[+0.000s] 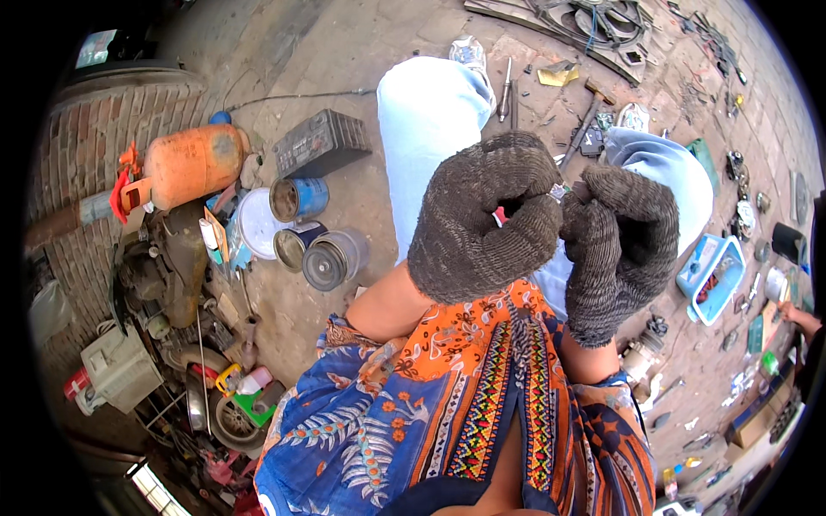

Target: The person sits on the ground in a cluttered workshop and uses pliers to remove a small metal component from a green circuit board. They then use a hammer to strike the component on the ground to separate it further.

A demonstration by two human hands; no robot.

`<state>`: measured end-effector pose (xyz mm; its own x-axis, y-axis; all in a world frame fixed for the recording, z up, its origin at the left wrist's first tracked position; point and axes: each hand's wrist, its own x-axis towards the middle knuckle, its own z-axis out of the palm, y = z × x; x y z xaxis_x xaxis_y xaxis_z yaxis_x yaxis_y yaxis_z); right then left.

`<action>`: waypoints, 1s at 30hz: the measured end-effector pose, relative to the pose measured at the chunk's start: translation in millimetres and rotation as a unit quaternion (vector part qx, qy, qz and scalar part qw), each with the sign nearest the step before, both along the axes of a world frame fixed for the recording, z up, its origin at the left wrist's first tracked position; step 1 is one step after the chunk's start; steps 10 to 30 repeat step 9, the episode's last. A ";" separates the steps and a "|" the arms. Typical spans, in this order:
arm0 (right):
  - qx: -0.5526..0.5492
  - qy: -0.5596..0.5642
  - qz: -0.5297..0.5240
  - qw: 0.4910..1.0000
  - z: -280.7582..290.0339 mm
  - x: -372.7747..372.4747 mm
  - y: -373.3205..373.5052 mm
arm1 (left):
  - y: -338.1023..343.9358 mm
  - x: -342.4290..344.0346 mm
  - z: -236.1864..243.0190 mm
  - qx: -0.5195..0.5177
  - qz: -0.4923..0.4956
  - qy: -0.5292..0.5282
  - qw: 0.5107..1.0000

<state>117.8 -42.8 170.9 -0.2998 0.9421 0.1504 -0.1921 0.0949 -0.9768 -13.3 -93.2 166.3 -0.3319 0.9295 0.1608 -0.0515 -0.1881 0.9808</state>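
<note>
Head view, looking down at my lap. Left hand (482, 219), dark knitted glove, fingers curled shut around a small pale part (557, 191) that peeps out at the knuckles. Right hand (621, 245), same glove, fingers curled and pressed against the left; whether it grips the part too, I cannot tell. Most of the part is hidden between the gloves. Both hands sit above my pale blue trouser knees (426, 120). Open paved ground (361, 52) lies ahead of the left knee. At my left: three tins (311, 232), an orange gas cylinder (194, 163), a dark battery (320, 142). At my right: a blue tray (714, 275), a hammer (587, 116), and scattered small metal bits too small to name.
</note>
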 end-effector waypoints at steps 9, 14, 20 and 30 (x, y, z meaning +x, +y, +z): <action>0.150 -0.031 -0.017 0.988 -5.1 -6.3 0.6 | 0.5 -2.1 0.9 0.046 0.004 0.053 0.997; 0.150 -0.031 -0.017 0.988 -5.1 -6.3 0.6 | 0.5 -2.1 0.9 0.046 0.004 0.053 0.997; 0.150 -0.031 -0.017 0.988 -5.1 -6.3 0.6 | 0.5 -2.1 0.9 0.046 0.004 0.053 0.997; 0.150 -0.031 -0.017 0.988 -5.1 -6.3 0.6 | 0.5 -2.1 0.9 0.046 0.004 0.053 0.997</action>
